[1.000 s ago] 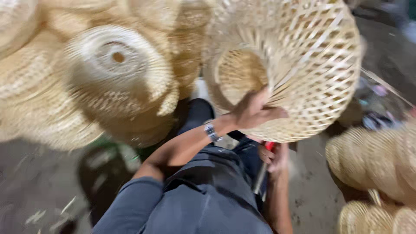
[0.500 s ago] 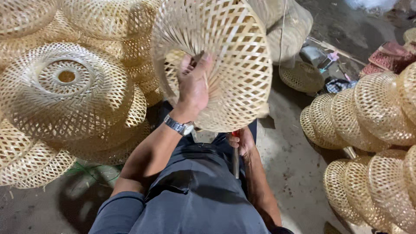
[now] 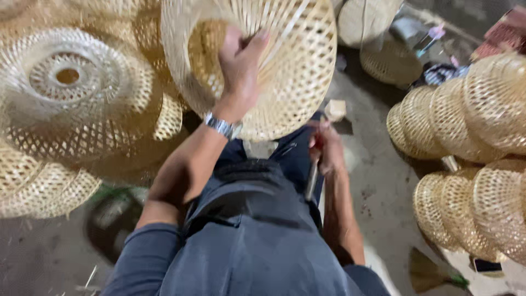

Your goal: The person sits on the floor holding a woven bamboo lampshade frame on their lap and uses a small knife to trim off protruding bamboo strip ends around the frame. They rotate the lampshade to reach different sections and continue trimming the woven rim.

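Grey concrete floor (image 3: pixel 378 181), woven bamboo shades (image 3: pixel 466 109) stacked around.

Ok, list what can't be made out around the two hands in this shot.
Head view only:
- Slim metal-shafted tool in the right hand: its working end is hidden behind the thigh, its top inside the grip.
- Pale round woven bamboo shade held by the left hand: top cut off by the frame edge.
- Small pale block by the shade: blurred, kind unclear.
- Dark object on the floor: motion-blurred.
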The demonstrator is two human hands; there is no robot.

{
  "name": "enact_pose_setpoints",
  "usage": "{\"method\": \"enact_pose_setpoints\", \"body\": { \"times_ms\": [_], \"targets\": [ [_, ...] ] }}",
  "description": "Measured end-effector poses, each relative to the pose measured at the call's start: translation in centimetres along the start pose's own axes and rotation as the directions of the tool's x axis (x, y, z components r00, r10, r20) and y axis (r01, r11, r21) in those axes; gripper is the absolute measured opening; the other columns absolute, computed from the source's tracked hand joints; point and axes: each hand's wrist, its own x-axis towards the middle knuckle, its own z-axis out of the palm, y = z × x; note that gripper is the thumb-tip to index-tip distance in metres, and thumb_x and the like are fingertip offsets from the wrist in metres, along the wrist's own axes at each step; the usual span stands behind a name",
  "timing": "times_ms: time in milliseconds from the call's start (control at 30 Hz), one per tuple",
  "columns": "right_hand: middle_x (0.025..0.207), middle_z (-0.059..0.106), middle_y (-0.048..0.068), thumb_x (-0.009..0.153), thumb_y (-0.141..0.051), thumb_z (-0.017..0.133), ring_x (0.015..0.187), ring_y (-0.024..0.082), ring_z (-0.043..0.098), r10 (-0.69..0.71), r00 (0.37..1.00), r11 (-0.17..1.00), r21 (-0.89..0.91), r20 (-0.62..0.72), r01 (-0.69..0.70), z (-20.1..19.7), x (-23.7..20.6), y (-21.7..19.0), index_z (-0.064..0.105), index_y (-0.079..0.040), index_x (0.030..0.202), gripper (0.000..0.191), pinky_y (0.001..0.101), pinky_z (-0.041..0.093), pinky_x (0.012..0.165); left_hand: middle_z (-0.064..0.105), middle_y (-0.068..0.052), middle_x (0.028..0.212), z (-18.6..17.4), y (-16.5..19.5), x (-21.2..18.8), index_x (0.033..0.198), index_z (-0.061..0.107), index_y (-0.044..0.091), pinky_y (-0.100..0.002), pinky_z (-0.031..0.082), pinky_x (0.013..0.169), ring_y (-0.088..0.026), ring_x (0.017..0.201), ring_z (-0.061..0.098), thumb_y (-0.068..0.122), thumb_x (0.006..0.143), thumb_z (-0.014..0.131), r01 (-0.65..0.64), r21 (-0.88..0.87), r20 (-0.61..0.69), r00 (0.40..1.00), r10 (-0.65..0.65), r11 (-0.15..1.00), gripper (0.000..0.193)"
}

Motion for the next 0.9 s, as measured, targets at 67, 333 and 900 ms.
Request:
{"method": "enact_pose_setpoints", "body": {
  "times_ms": [67,333,900],
  "targets": [
    [0.065,0.059,0.002,0.104,-0.034,0.057,0.04,0.008,0.042,-0.172,0.985,0.982,-0.08,-0.01,0.17,0.8,-1.3,-2.1,0.068,-0.005,0.115,0.033,0.0256,0.032,0.033,0.05,0.008,0.079,0.0,-0.3,0.5,0.086,0.057,0.011,-0.027,0.041,0.063,-0.004,0.072,0.045,0.012,0.094,0.077,0.035,-0.03,0.047,0.998,-0.034,0.999,0.022],
    [0.073,0.052,-0.005,0.107,-0.022,0.069,0.057,0.004,0.045,-0.556,0.829,0.742,-0.408,0.068,0.531,4.0,-5.0,-7.9,0.067,-0.001,0.129,0.031,0.0208,0.037,0.051,0.05,0.009,0.079,0.4,0.0,0.7,0.08,0.06,0.006,-0.027,0.034,0.068,-0.005,0.071,0.041,0.012,0.1,0.079,-0.049,-0.183,0.178,0.981,0.082,0.982,0.028],
    [0.099,0.061,0.006,0.101,-0.009,0.09,0.086,0.014,0.062,-0.81,0.453,0.155,-0.608,0.373,0.778,8.5,-6.4,-12.0,0.066,0.0,0.117,0.031,0.0276,0.051,0.072,0.07,0.001,0.096,1.3,4.5,-1.2,0.102,0.073,-0.002,-0.024,0.051,0.077,-0.006,0.083,0.061,0.007,0.103,0.076,0.001,-0.185,0.276,0.96,0.051,0.983,0.01]
  ]
}}
